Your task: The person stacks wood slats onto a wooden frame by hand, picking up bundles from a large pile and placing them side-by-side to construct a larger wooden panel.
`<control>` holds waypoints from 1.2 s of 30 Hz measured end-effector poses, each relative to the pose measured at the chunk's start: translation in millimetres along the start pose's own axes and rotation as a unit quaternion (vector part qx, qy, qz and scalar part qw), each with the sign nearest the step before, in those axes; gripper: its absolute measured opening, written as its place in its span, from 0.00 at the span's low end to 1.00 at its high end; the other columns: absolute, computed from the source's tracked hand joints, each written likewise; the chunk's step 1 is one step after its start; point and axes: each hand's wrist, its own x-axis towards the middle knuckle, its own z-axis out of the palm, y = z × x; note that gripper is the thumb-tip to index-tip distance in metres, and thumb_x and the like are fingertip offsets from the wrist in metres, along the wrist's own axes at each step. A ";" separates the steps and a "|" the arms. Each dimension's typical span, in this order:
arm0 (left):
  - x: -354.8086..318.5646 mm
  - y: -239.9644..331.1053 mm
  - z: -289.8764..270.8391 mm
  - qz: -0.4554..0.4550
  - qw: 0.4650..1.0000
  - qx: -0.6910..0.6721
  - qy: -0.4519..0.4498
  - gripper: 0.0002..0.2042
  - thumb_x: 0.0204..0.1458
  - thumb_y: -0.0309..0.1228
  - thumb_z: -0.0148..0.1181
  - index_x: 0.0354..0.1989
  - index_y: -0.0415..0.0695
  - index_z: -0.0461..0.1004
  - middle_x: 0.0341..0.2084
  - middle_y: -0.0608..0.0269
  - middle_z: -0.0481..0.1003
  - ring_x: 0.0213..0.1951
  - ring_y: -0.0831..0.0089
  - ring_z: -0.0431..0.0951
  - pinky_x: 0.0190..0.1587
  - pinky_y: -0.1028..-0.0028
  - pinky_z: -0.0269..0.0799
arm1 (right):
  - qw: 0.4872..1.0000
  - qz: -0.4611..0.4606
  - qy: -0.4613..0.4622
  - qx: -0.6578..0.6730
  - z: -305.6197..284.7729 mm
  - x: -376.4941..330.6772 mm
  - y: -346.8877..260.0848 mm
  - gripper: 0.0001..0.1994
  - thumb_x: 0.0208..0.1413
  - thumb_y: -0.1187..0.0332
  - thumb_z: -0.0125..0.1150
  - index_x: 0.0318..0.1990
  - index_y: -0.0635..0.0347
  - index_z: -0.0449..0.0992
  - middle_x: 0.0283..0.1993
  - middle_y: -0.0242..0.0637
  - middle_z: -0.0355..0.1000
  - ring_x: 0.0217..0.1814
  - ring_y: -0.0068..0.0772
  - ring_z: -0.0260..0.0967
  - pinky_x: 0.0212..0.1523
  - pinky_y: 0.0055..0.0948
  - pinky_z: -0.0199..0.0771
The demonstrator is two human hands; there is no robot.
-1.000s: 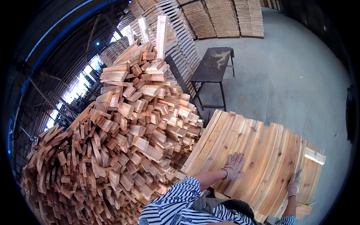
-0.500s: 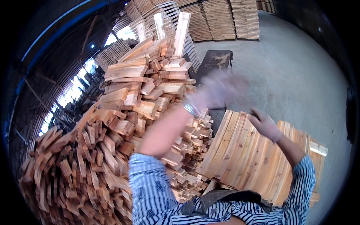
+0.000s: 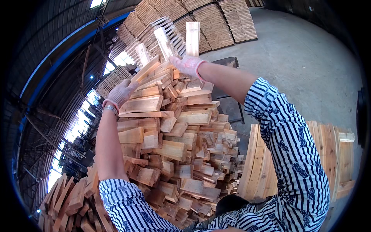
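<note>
Left hand point(image 3: 123, 92) and right hand point(image 3: 188, 64), gloved, both curl onto boards atop the stacked offcut pile point(image 3: 170, 135); steady lower boards when lifting, lest neighbours slide.

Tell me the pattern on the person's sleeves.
Dark blue and white stripes on the sleeves, clearest in the head view.

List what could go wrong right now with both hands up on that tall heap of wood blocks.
1. The wood pile is loosely stacked, with blocks jutting out at odd angles. Pulling at the top could bring pieces sliding down onto the person.
2. The upright boards by the right hand stand on end and might topple.
3. The left hand rests against rough-cut block ends. Its thin glove may not stop splinters or a pinch if blocks shift.
</note>
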 end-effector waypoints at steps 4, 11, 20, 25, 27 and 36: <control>58.2 15.6 15.9 0.075 0.996 0.038 0.035 0.40 0.60 0.65 0.45 0.69 0.44 0.64 0.59 0.39 0.73 0.62 0.46 0.72 0.63 0.57 0.65 | 0.984 0.078 -0.046 0.157 8.4 17.7 5.7 0.45 0.64 0.35 0.41 0.69 0.74 0.60 0.69 0.64 0.63 0.71 0.57 0.64 0.68 0.43 0.65; 124.4 62.8 60.3 0.092 0.991 -0.061 0.078 0.47 0.57 0.69 0.47 0.74 0.44 0.54 0.66 0.39 0.66 0.67 0.47 0.66 0.69 0.57 0.59 | 0.998 0.034 -0.011 0.059 11.2 18.2 23.2 0.48 0.63 0.34 0.43 0.71 0.75 0.54 0.70 0.63 0.61 0.73 0.55 0.61 0.71 0.41 0.62; 146.4 41.5 71.3 0.178 0.970 0.075 0.146 0.34 0.65 0.53 0.46 0.75 0.50 0.52 0.70 0.46 0.61 0.63 0.44 0.71 0.66 0.56 0.65 | 0.992 -0.062 -0.100 0.043 -20.4 -8.0 -20.1 0.40 0.66 0.35 0.43 0.71 0.61 0.59 0.61 0.54 0.71 0.62 0.44 0.71 0.58 0.39 0.74; 143.6 33.7 61.9 0.121 0.990 0.043 0.061 0.23 0.70 0.42 0.37 0.72 0.60 0.58 0.66 0.50 0.67 0.60 0.48 0.74 0.64 0.58 0.68 | 0.976 0.002 -0.051 0.213 -3.1 -7.2 -22.3 0.45 0.63 0.33 0.45 0.70 0.69 0.57 0.63 0.55 0.69 0.63 0.46 0.71 0.55 0.41 0.76; 141.6 37.1 62.3 0.144 0.984 0.104 0.015 0.23 0.70 0.44 0.36 0.72 0.59 0.59 0.67 0.52 0.66 0.63 0.50 0.71 0.65 0.59 0.66 | 0.986 0.038 -0.080 0.144 -3.0 -3.4 -17.2 0.47 0.63 0.33 0.45 0.72 0.71 0.53 0.68 0.58 0.65 0.67 0.52 0.68 0.64 0.45 0.71; 148.4 31.7 75.6 0.232 0.968 0.084 0.040 0.22 0.68 0.41 0.39 0.69 0.53 0.63 0.68 0.55 0.66 0.67 0.55 0.67 0.65 0.62 0.67 | 0.966 -0.029 -0.117 0.227 7.1 7.0 -8.8 0.47 0.58 0.36 0.58 0.71 0.69 0.55 0.72 0.59 0.58 0.75 0.53 0.57 0.68 0.45 0.64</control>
